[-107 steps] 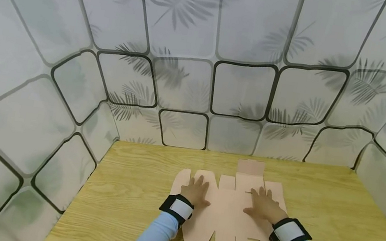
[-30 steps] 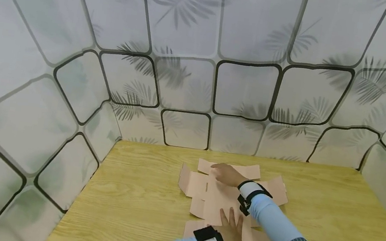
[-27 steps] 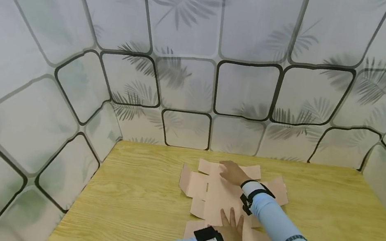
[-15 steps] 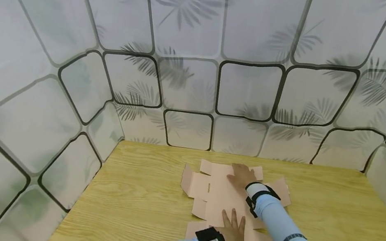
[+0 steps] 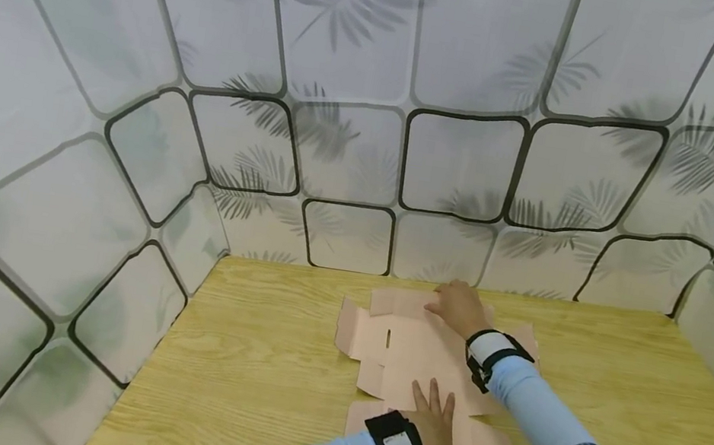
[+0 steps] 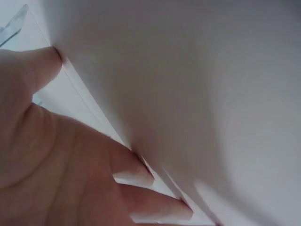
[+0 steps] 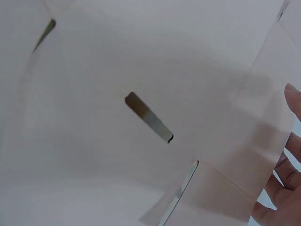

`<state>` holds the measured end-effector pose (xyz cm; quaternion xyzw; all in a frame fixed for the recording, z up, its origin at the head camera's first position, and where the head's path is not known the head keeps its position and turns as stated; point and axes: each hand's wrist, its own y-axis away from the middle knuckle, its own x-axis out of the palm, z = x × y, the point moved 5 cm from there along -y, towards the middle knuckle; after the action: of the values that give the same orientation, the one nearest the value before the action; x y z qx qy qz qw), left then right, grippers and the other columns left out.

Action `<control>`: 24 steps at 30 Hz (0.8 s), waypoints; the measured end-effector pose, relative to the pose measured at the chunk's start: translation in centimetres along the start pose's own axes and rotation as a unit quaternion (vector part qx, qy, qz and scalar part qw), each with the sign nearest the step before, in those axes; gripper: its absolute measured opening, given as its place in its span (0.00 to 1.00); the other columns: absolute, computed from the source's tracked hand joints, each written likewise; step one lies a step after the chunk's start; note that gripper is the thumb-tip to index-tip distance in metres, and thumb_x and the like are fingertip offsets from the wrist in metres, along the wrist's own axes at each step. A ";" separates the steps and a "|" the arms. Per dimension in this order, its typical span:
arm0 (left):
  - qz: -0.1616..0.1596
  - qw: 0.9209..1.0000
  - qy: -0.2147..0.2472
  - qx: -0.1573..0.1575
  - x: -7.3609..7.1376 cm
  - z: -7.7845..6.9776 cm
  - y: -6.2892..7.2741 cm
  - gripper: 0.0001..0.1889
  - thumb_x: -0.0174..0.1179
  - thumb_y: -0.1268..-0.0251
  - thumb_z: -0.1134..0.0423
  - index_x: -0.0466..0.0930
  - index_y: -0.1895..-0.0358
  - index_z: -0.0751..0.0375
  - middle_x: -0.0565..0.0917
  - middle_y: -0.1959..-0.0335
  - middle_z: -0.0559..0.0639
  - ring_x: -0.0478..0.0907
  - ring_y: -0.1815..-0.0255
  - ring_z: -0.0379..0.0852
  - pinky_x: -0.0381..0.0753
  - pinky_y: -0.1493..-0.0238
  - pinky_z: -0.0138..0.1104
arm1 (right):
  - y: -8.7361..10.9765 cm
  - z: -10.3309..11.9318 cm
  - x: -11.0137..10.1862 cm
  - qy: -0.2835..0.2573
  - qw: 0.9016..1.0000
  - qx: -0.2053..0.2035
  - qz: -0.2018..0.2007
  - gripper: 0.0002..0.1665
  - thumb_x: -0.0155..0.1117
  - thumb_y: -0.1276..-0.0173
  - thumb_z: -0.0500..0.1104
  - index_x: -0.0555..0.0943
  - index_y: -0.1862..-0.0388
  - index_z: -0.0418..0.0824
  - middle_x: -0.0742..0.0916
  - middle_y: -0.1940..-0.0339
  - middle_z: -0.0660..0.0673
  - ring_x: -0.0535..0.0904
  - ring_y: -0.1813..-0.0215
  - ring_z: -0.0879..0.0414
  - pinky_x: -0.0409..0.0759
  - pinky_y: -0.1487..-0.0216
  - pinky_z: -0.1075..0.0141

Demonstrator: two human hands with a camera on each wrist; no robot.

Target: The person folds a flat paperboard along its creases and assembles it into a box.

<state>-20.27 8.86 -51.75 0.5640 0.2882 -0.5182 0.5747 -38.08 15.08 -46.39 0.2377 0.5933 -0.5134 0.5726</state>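
An unfolded cardboard box blank [image 5: 421,347], pale pinkish-brown with flaps and cut slots, lies lengthwise over the table. My left hand [image 5: 439,435] rests on its near part with the fingers spread. In the left wrist view the fingertips [image 6: 146,175] and thumb touch the board. At the far end my right hand [image 5: 460,307] grips the edge of the blank, and the far panel tilts up slightly. In the right wrist view the thumb [image 7: 294,100] is at the near face and the fingers lie behind the edge. A slot [image 7: 149,117] shows in the board.
The wood-grain table [image 5: 253,361] extends to both sides of the blank. A patterned curtain [image 5: 353,153] hangs behind the table's far edge and along both sides. Side flaps [image 5: 351,328] of the blank stick up a little on the left.
The blank has been turned from crosswise to lengthwise. My right hand has slid along its far part to the far edge and lifted it slightly; my left hand stays on the near part.
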 end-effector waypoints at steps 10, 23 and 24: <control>-0.011 1.000 -0.001 0.003 -1.2 0.1 -1.3 0.49 0.44 0.56 0.15 0.48 0.26 0.25 0.53 0.23 0.39 0.54 0.24 0.50 0.81 0.52 0.46 | 1.0 -0.2 -1.9 -0.074 0.997 0.012 -0.030 0.11 0.60 0.31 0.40 0.82 0.55 0.34 0.87 0.58 0.37 0.80 0.51 0.38 0.71 0.43 0.41; 0.012 1.000 0.019 -0.007 -1.7 0.3 -3.1 0.50 0.42 0.53 0.16 0.42 0.24 0.26 0.47 0.21 0.39 0.50 0.22 0.52 0.79 0.47 0.49 | 4.4 3.1 -4.6 -0.097 0.991 -0.025 -0.084 0.05 0.68 0.38 0.35 0.82 0.64 0.39 0.86 0.68 0.43 0.82 0.68 0.51 0.81 0.69 0.59; 0.012 1.000 0.017 -0.006 -1.7 0.3 -3.1 0.50 0.42 0.52 0.16 0.42 0.24 0.27 0.47 0.21 0.39 0.49 0.22 0.52 0.79 0.47 0.49 | 4.6 3.2 -4.7 -0.095 0.991 -0.028 -0.086 0.05 0.69 0.39 0.34 0.81 0.64 0.39 0.86 0.67 0.43 0.82 0.67 0.51 0.81 0.69 0.59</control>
<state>-23.75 9.53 -51.25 0.5730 0.2937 -0.4998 0.5793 -31.55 15.33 -43.03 0.1195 0.5687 -0.5643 0.5864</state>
